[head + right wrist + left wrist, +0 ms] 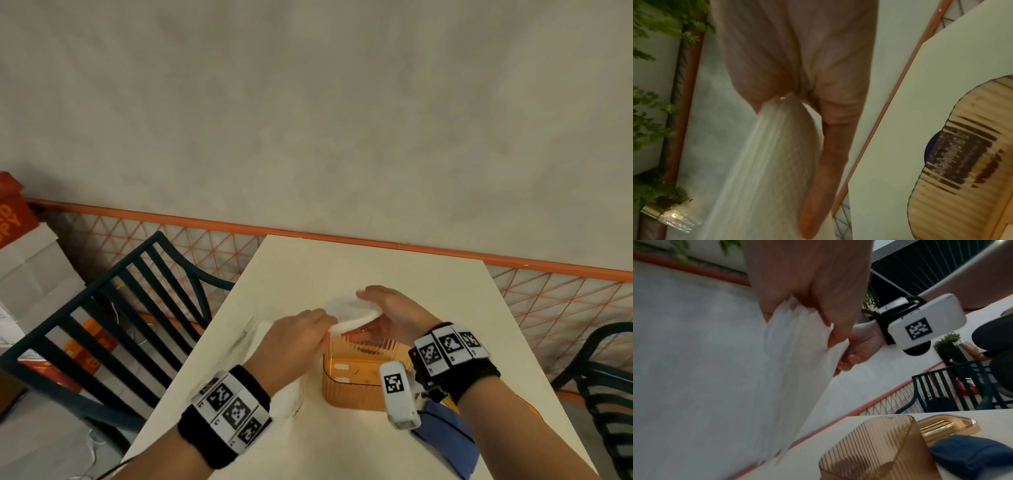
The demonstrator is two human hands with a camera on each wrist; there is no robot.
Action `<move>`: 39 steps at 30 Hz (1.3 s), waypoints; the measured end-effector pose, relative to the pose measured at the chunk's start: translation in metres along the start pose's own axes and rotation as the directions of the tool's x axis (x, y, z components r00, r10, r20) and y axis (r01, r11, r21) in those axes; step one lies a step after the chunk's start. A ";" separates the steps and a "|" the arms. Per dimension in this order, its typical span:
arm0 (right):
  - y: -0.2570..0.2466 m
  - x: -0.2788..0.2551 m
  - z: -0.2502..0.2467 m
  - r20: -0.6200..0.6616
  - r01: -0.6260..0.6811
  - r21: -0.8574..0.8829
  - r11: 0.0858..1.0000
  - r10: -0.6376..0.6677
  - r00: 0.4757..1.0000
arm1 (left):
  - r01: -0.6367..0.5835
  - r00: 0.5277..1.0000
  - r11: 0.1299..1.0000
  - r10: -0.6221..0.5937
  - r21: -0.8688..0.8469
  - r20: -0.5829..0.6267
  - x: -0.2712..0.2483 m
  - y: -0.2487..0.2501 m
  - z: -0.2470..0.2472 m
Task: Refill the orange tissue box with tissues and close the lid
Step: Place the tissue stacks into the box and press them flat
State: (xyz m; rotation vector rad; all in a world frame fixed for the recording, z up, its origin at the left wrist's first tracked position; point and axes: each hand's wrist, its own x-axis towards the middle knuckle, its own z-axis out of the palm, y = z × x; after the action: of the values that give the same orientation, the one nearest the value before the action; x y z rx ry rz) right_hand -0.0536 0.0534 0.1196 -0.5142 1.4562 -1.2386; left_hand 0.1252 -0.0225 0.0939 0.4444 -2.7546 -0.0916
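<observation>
A ribbed, see-through orange tissue box stands open on the cream table. Both hands hold a white stack of tissues just above the box's far side. My left hand pinches the stack's left end, and my right hand grips its right end with fingers curled over the top. The left wrist view shows the tissues hanging from the fingers, the box below, and its orange lid lying on the table behind. In the right wrist view the tissues fan out from the palm.
A blue packet lies on the table to the right of the box. Clear plastic wrap lies under my left wrist. Dark green chairs stand left and right of the table. An orange mesh fence runs behind.
</observation>
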 end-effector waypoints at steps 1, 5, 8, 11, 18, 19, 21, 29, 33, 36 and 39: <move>0.000 -0.001 -0.003 -0.027 0.018 -0.014 1.000 -0.018 0.999 | -0.018 0.999 0.998 0.016 -0.067 -0.033 -0.003 -0.001 0.006; 0.006 0.000 -0.022 -0.089 0.095 -0.082 0.992 -0.102 0.991 | 0.294 0.875 0.756 -0.459 -0.585 -0.153 -0.007 -0.008 0.023; 0.005 -0.007 -0.026 -0.094 0.167 -0.040 0.985 -0.170 0.981 | 0.429 0.554 -0.073 -0.766 -0.900 0.326 0.003 -0.007 0.017; 0.010 -0.013 -0.021 -0.121 0.192 0.000 0.981 -0.190 0.974 | 0.371 0.543 -0.595 -0.483 -0.712 0.687 0.012 -0.010 0.022; 0.022 -0.011 -0.025 -0.262 0.120 -0.015 0.993 -0.120 0.958 | 0.529 0.507 -0.268 -0.661 -0.805 0.553 0.039 -0.001 0.028; 0.023 -0.009 -0.030 -0.310 0.117 -0.047 0.992 -0.126 0.942 | 0.550 0.520 -0.217 -0.666 -0.806 0.534 0.041 -0.004 0.032; 0.026 -0.001 -0.043 -0.397 0.078 -0.198 0.977 -0.153 0.905 | 0.612 0.544 -0.075 -0.683 -0.788 0.487 0.047 -0.008 0.038; 0.052 0.034 -0.072 -0.540 -0.253 -0.624 0.740 -0.173 0.824 | 0.770 0.621 0.389 -0.639 -0.506 0.453 0.076 -0.016 0.088; 0.072 0.042 -0.076 -0.567 -0.416 -0.688 0.594 -0.083 0.819 | 0.762 0.647 0.531 -0.601 -0.371 0.468 0.075 -0.008 0.118; 0.078 0.047 -0.075 -0.583 -0.486 -0.707 0.514 -0.034 0.812 | 0.715 0.689 0.626 -0.559 -0.310 0.460 0.072 -0.001 0.131; 0.077 0.049 -0.070 -0.568 -0.494 -0.744 0.450 -0.035 0.823 | 0.653 0.722 0.719 -0.497 -0.237 0.482 0.069 0.001 0.139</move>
State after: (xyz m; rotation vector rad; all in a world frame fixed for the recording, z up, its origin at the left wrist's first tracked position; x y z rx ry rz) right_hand -0.1081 0.0680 0.0189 -0.6234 2.5530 -0.2519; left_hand 0.0152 -0.0417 -0.0140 1.2956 -2.7178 -0.9785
